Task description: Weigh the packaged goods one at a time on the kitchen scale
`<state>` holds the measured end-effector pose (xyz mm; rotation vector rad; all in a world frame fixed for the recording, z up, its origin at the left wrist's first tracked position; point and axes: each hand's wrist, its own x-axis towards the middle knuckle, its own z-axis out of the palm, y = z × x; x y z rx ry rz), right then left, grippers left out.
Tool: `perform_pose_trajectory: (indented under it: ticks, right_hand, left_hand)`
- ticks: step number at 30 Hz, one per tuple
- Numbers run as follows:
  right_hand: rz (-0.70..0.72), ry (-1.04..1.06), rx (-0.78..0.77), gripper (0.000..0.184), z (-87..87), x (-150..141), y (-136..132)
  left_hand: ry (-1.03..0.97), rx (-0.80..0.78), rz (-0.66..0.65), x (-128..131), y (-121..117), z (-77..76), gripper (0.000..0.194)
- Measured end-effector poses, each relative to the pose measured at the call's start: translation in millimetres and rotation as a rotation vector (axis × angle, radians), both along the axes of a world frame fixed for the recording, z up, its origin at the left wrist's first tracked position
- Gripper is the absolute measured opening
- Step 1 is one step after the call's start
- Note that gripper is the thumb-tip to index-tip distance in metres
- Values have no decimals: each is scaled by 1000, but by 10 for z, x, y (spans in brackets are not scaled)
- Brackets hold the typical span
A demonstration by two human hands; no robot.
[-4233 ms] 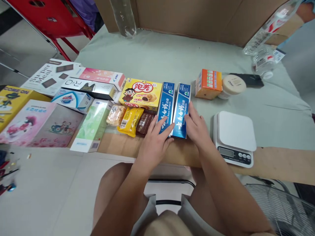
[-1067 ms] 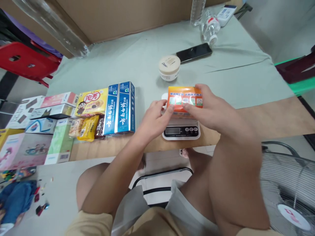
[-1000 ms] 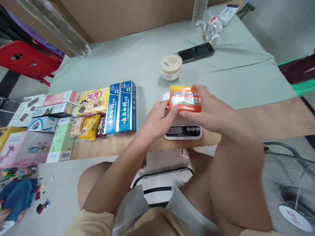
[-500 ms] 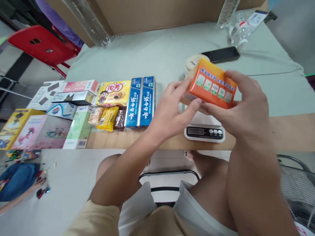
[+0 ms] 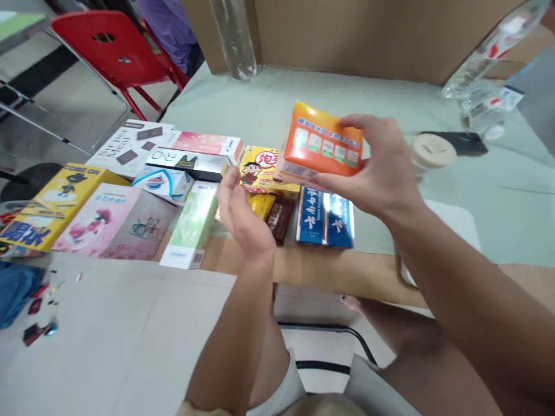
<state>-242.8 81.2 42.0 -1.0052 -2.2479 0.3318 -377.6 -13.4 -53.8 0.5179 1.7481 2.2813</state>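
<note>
My right hand grips an orange and yellow soap pack by its right end, holding it above the table. The pack hangs over the yellow puff snack box and the two blue toothpaste boxes, partly hiding both. My left hand is off the pack, its fingers stretched upward and holding nothing. It hovers near the green and white box and partly covers the small snack packets, of which a yellow packet and a brown packet show.
Several boxes lie at left, among them a pink box, a yellow box and a white box. A white scale sits right, partly under my forearm. Behind it are a cream-lidded jar, a phone and plastic bottles.
My right hand has carried the soap pack leftward from over the scale. My left hand has let go of it and moved left. The view has swung left.
</note>
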Motion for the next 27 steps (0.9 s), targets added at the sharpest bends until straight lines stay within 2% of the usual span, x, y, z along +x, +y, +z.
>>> perform_pose_trajectory:
  ticks: [3, 6, 10, 13, 16, 19, 21, 24, 27]
  right_hand:
    - [42, -98, -13, 80, -108, -538, 151]
    - [81, -151, 30, 83, -291, -869, 303]
    - [77, -175, 75, 82, -460, -1052, 438]
    - [39, -235, 47, 84, -484, -1096, 459]
    - [43, -285, 14, 87, -473, -1102, 451]
    - [95, -282, -37, 85, -451, -1029, 422]
    - [121, -214, -88, 76, -425, -881, 372]
    - [110, -44, -127, 57, -385, -461, 258]
    - [12, 130, -132, 43, -396, 111, 170]
  left_hand:
    - [-34, 62, 79, -94, 48, -113, 44]
    - [-155, 154, 16, -160, 78, -214, 48]
    - [-227, 193, -127, -242, 56, -311, 55]
    - [-226, 194, -244, -245, 19, -345, 58]
    - [-204, 196, -302, -196, 17, -348, 58]
    - [-189, 198, -300, -137, 42, -339, 58]
    - [-176, 217, -283, -109, 55, -339, 58]
    - [-105, 255, -254, -77, 67, -348, 58]
    - [30, 283, -257, -9, 80, -339, 55]
